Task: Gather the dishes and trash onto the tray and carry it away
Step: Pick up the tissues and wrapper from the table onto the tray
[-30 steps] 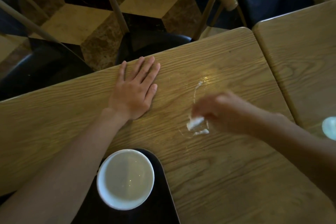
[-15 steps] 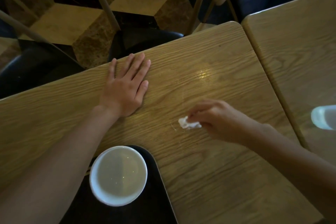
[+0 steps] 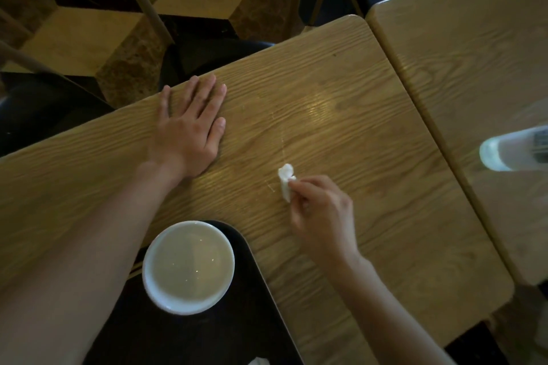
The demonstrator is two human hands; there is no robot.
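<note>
Change: since half a second before, the wad had come up out of a flat press on the wood and stood pinched at the fingertips; the left hand had stayed where it was.
Left hand (image 3: pixel 189 130): lay flat, palm down, fingers spread and straight, near the far edge of the counter (image 3: pixel 341 92), gripping nothing.
Tray (image 3: pixel 225 332): black, at the near edge of the counter, partly under the left forearm.
Bowl (image 3: pixel 188 267): white, round, upright on the far corner of the tray, a pale film inside.
White scrap (image 3: pixel 257 361): a small bit on the tray at the bottom edge of view, too cut off to tell what it was.
Tissue wad (image 3: pixel 286 181): small, white, crumpled, off the tray, right of the bowl, its lower end at or just above the wood.
Right hand (image 3: pixel 323 216): curled, thumb and forefinger closed on the wad.
Second counter (image 3: pixel 474 47): just beside the first, a narrow gap between.
Clear bottle (image 3: pixel 513 151): on the second counter, cut off at the right edge, blurred.
</note>
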